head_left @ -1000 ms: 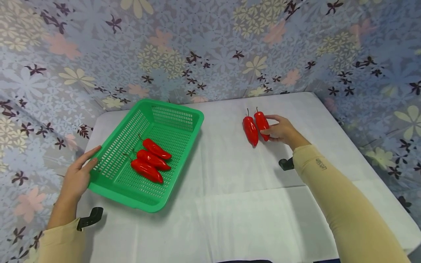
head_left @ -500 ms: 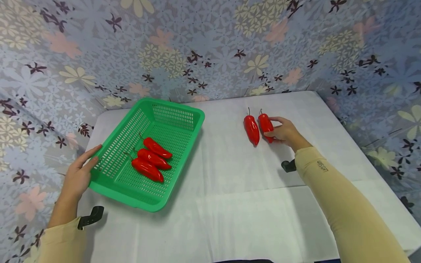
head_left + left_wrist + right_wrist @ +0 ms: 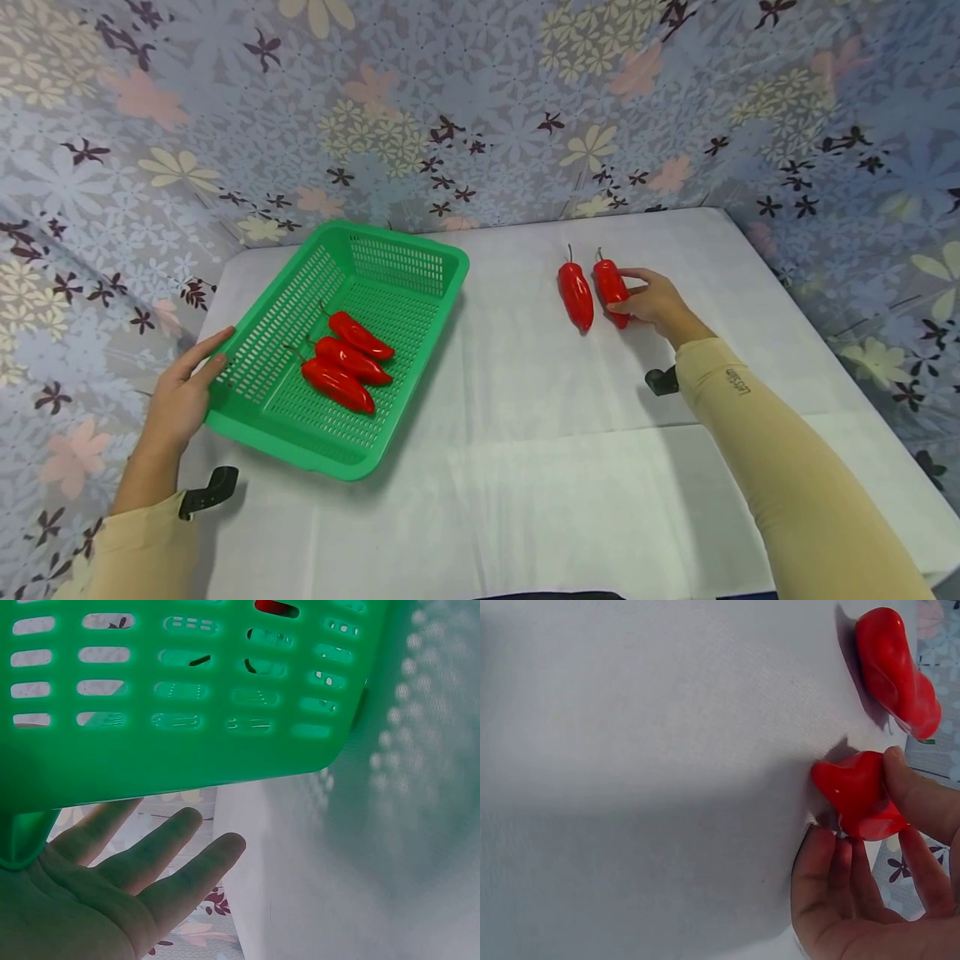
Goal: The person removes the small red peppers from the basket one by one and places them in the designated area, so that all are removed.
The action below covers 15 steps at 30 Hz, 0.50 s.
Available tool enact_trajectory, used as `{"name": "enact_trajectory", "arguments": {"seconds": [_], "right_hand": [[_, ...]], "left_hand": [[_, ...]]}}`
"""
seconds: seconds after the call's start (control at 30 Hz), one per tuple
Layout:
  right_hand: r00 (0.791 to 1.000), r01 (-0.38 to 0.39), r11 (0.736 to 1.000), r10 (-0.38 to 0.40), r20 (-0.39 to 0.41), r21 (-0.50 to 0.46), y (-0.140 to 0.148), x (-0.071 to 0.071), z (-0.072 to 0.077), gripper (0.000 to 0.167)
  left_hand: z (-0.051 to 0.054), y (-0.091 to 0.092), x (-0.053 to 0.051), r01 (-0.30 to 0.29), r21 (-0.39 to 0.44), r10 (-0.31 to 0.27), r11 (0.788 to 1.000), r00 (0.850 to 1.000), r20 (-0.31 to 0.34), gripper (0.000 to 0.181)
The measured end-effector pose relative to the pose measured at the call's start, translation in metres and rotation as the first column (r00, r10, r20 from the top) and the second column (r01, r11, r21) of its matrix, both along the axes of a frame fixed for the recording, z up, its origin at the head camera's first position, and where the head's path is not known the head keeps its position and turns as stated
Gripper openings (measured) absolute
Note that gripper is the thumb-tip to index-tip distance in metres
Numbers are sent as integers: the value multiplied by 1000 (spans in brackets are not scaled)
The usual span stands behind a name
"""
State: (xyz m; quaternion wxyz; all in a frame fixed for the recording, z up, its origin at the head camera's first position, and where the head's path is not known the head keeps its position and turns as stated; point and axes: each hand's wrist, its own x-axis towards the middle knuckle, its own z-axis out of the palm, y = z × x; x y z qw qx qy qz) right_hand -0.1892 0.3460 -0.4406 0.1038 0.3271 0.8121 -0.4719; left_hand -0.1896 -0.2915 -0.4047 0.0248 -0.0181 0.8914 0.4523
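In the head view, my right hand (image 3: 658, 304) pinches a red chili pepper (image 3: 611, 290) between thumb and fingers; its stem points away from me. The right wrist view shows the thumb on one side of this pepper (image 3: 855, 791) and fingertips on the other. Just left of it lies a second red chili pepper (image 3: 575, 296), a narrow gap between them. On the left, my left hand (image 3: 176, 404) holds the near-left side of a green plastic basket (image 3: 348, 468). Below the basket wall, several fingers (image 3: 150, 855) stretch out in the left wrist view; the thumb is hidden there.
Three red chili peppers (image 3: 351, 360) lie side by side in the basket, stems toward the left. A white cloth (image 3: 517, 492) covers the table. Floral-patterned sheeting (image 3: 487, 108) rises behind the table and along its sides.
The pepper at my right hand has shifted a little to the right, opening a gap from its neighbour. My left hand and the basket look the same.
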Motion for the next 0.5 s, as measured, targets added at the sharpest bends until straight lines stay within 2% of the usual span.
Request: {"name": "enact_trajectory", "arguments": {"seconds": [0.13, 0.23, 0.33, 0.5], "right_hand": [[1000, 6, 1000, -6, 0, 21, -1, 1, 5, 86], [1000, 12, 999, -12, 7, 42, 3, -1, 4, 89], [999, 37, 998, -37, 16, 50, 14, -9, -8, 93], [998, 65, 996, -64, -11, 64, 35, -25, -37, 108]], "left_hand": [[0, 0, 0, 7, 11, -7, 1000, 1000, 0, 48], [1, 0, 0, 10, 14, -10, 1000, 1000, 1, 48], [1, 0, 0, 11, 12, -11, 1000, 1000, -1, 48], [1, 0, 0, 16, 13, -16, 1000, 1000, -5, 48]]}}
